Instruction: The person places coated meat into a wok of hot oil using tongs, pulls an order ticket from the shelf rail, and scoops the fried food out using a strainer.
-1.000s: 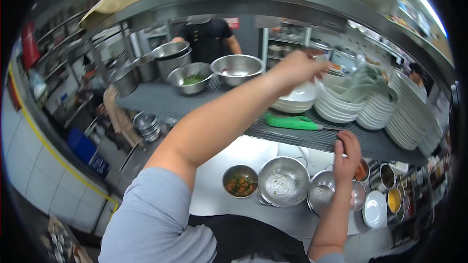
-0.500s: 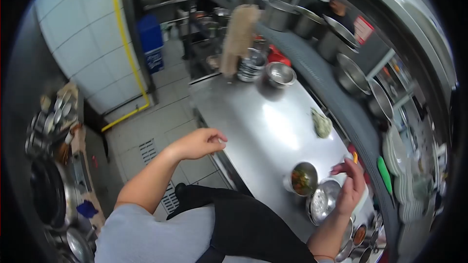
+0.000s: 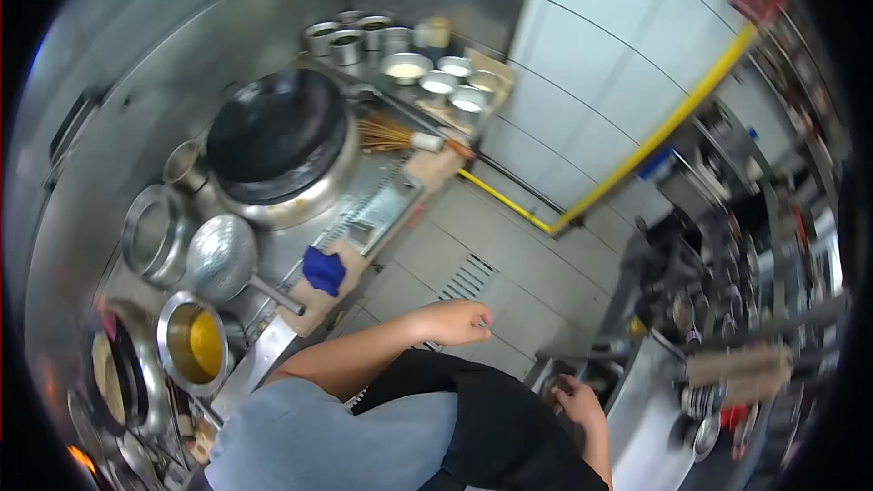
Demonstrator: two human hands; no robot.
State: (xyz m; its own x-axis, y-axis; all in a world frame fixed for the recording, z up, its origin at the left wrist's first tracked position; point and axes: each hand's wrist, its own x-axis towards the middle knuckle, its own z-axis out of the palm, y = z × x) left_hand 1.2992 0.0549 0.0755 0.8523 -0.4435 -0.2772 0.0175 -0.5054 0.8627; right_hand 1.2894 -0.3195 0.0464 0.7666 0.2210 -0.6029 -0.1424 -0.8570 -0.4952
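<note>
My left hand [image 3: 457, 322] is held out in front of my apron, above the floor. Its fingers are loosely curled, the thumb stands a little apart, and nothing shows between them. Lower right, my right hand [image 3: 579, 400] has its fingers bent over the rim of what looks like a small metal pot [image 3: 551, 388]; the apron and the hand hide much of it. To the left is the stove, with a large black wok [image 3: 277, 132], a perforated ladle [image 3: 223, 255] and a metal pot of yellow liquid [image 3: 202, 345].
A blue cloth [image 3: 324, 271] and a bamboo brush [image 3: 391, 135] lie along the stove's edge. Metal containers [image 3: 406, 66] stand at its far end. A yellow pipe [image 3: 655, 141] runs by the tiled wall. The steel worktable [image 3: 650, 427] is at lower right, a floor drain [image 3: 466, 277] ahead.
My view has swung left from the worktable to the stove. My right hand, raised with fingers apart before, is now lower with bent fingers at the pot. My left hand stays loosely curled.
</note>
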